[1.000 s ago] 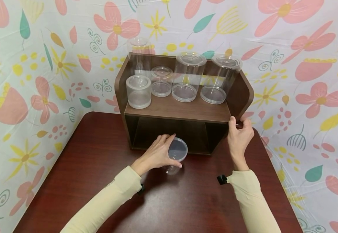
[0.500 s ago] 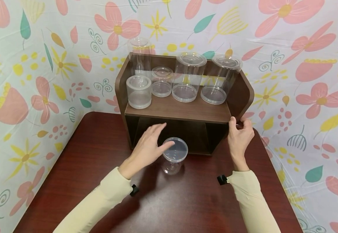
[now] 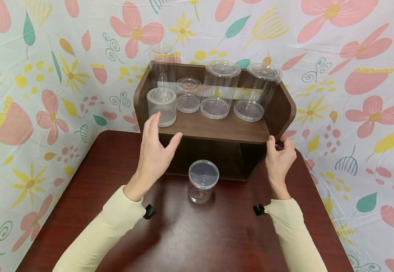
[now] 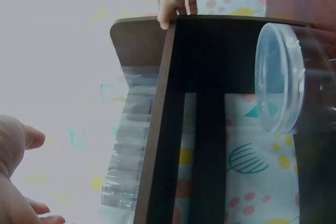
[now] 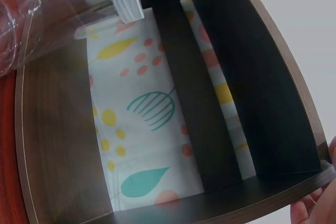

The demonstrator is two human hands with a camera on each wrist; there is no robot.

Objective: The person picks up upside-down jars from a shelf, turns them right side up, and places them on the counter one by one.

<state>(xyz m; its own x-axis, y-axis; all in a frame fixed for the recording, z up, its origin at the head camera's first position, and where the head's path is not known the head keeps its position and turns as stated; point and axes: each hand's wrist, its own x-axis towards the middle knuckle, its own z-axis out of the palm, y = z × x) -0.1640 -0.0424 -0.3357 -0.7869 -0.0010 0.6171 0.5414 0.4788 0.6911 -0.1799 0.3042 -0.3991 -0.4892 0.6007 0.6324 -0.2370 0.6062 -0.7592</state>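
The left hand [image 3: 154, 155] is raised in front of the left front corner of the brown shelf unit [image 3: 217, 130], its thumb spread wide from its fingers and nothing in its grasp. From the head view its fingertips overlap the frosted jar [image 3: 164, 117], though the left wrist view shows a gap between the hand and the jars on the shelf. The right hand [image 3: 281, 162] grips the right side panel of the shelf unit where it meets the front edge of the upper board, thumb at the front and fingers curled round the outside. A clear lidded jar [image 3: 202, 185] stands upright on the dark red tabletop [image 3: 217, 238], just before the lower compartment's front edge and well inside the tabletop's left and right edges; neither hand touches it. The shelf unit stands toward the tabletop's far edge. On its upper board, the frosted jar is at the left front corner, a tall slim jar [image 3: 163, 71] at the left back corner, a short clear jar [image 3: 188, 100] just beside it, then a large jar [image 3: 219, 92] and another large jar [image 3: 255, 96] near the right side panel. Behind hangs a floral cloth [image 3: 197, 19].
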